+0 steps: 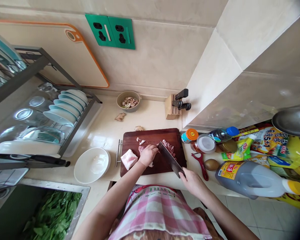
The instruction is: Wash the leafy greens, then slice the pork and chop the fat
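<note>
On the table [97, 131], the far side is taken up by a colander [119, 105] of garlic cloves [129, 102], two pieces of ginger [120, 116] and a knife block [171, 110]. The left is crowded by a dish rack [77, 127] and a white bowl [92, 165], with leafy greens [56, 215] heaped in the sink [84, 192] at near left. The board's right side is closely flanked by an orange-lidded jar [190, 135]; farther right, a red peeler [202, 166] and a large plastic jug [252, 180] are seen.

A dark wooden cutting board [152, 135] is set between the hands and the wall. On it, a piece of meat [141, 149] is partly covered by the left hand [149, 155], whose grip cannot be told. The handle of a cleaver [171, 160] is clasped in the right hand [190, 180], with the blade slanted toward far left. Cut meat pieces [169, 148] are gathered right of the blade; a pale fatty slab [129, 159] is placed left of the left hand.
</note>
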A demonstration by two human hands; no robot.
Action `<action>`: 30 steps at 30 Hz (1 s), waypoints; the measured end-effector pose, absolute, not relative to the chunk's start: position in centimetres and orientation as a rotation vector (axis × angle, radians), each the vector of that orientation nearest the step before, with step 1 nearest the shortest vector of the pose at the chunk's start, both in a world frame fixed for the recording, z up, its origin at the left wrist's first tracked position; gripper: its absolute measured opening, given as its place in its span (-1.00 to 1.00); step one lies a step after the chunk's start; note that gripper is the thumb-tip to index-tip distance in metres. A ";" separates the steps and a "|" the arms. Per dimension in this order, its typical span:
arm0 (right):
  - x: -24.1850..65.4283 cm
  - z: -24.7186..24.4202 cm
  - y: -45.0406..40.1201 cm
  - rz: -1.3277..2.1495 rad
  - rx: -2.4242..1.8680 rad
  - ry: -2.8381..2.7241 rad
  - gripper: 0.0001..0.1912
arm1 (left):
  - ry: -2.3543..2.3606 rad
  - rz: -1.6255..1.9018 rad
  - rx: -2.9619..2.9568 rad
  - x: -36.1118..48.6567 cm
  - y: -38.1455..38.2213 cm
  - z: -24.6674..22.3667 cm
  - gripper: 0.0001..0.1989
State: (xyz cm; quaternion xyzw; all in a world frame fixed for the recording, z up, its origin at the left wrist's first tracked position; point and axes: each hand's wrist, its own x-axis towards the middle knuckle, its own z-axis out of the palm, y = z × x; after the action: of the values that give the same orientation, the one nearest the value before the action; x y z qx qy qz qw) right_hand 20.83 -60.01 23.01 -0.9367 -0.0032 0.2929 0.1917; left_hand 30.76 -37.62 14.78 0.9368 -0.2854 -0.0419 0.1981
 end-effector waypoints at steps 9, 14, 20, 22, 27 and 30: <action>24.4 21.3 -56.3 0.859 -2.635 0.011 -0.71 | -0.760 -0.164 2.598 31.1 -37.4 14.7 -0.79; 25.4 20.4 -55.5 0.771 -2.640 0.032 -0.70 | -0.778 -0.147 2.598 31.4 -37.3 15.3 -0.78; 20.7 19.9 -59.2 0.768 -2.541 0.076 -0.71 | -0.732 -0.065 2.695 30.9 -35.8 16.2 -0.75; 20.1 19.8 -59.7 0.744 -2.526 0.114 -0.71 | -0.698 -0.055 2.695 30.6 -34.9 16.5 -0.76; 19.9 20.3 -59.5 0.718 -2.536 0.150 -0.70 | -0.547 -0.065 2.703 29.9 -34.9 17.1 -0.83; 20.0 21.0 -59.4 0.707 -2.558 0.092 -0.71 | -0.455 -0.111 2.724 29.7 -36.6 17.2 -0.82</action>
State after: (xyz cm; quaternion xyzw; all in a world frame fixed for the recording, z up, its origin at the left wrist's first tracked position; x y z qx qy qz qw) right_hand 19.98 -59.44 21.05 -0.9350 0.0338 0.2585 0.2405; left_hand 29.71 -36.62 17.15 0.9680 -0.1618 -0.0395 0.1878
